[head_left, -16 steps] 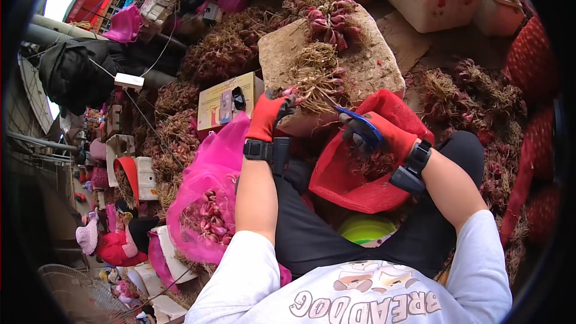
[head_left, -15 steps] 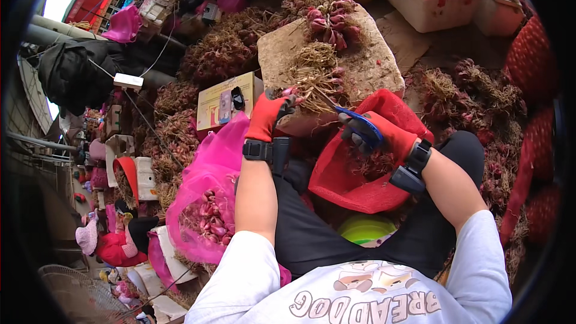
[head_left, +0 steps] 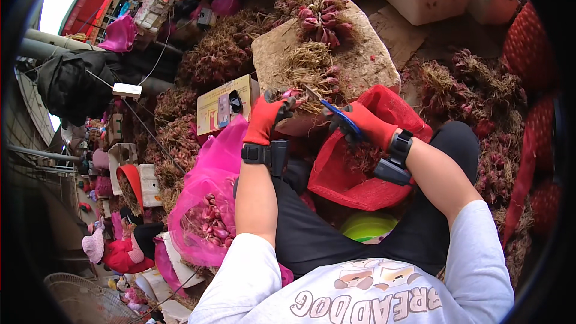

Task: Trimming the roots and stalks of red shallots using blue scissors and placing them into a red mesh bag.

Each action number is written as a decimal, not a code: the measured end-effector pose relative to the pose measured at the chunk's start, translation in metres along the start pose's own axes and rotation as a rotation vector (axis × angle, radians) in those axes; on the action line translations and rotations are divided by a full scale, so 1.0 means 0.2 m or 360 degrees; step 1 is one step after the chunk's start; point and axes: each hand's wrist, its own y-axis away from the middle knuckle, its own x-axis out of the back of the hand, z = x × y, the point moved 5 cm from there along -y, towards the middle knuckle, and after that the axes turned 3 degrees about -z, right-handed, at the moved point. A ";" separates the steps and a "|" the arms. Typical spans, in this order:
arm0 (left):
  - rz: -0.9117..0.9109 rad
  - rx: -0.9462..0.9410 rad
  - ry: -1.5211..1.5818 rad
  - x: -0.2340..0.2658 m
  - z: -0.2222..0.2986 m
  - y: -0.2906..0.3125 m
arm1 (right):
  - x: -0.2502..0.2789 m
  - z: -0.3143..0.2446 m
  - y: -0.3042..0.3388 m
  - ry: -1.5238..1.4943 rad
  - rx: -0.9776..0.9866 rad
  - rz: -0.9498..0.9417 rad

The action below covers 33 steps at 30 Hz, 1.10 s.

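Observation:
My left hand (head_left: 265,121), in a red glove with dark fingertips, pinches a shallot (head_left: 292,93) at the near left edge of a worn pale block (head_left: 373,54). Blue-handled scissors (head_left: 343,119) are gripped in my right hand (head_left: 373,125), gloved the same way. Their blades point up and left, close to the held shallot and the dry stalks (head_left: 309,60); whether they touch is too small to tell. Farther back on the block lies a bunch of shallots (head_left: 325,21). Below my right hand, a red mesh bag (head_left: 330,177) gapes with stalky scraps inside.
A pink mesh bag (head_left: 201,171) with loose shallots leans by my left forearm. Behind it stands a yellow box (head_left: 207,111) carrying small items. Heaps of stalked shallots (head_left: 462,93) flank me. White tubs (head_left: 420,0) sit far right; another person (head_left: 123,249) is far left.
My right hand has moved left and slightly up, bringing the scissors nearer to the shallot in my left hand. The left hand keeps its pinch almost in place.

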 end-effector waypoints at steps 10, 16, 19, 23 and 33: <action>0.0243 -0.0029 0.0020 0.05 0.03 0.02 | 0.00 0.06 0.07 -0.0039 -0.0085 -0.0258; 0.0074 -0.0119 0.0021 0.00 0.02 0.02 | -0.02 0.05 0.03 0.0068 -0.0189 -0.0156; 0.0056 -0.0145 0.0123 -0.05 0.06 0.07 | -0.02 0.05 0.02 -0.0013 -0.0133 -0.0072; -0.0031 -0.0160 0.0308 -0.11 0.07 0.11 | 0.05 0.11 0.02 -0.0063 -0.0074 -0.0007; -0.0656 -0.0403 -0.0051 -0.67 0.01 0.40 | -0.08 -0.14 0.51 -0.0161 0.0312 -0.0142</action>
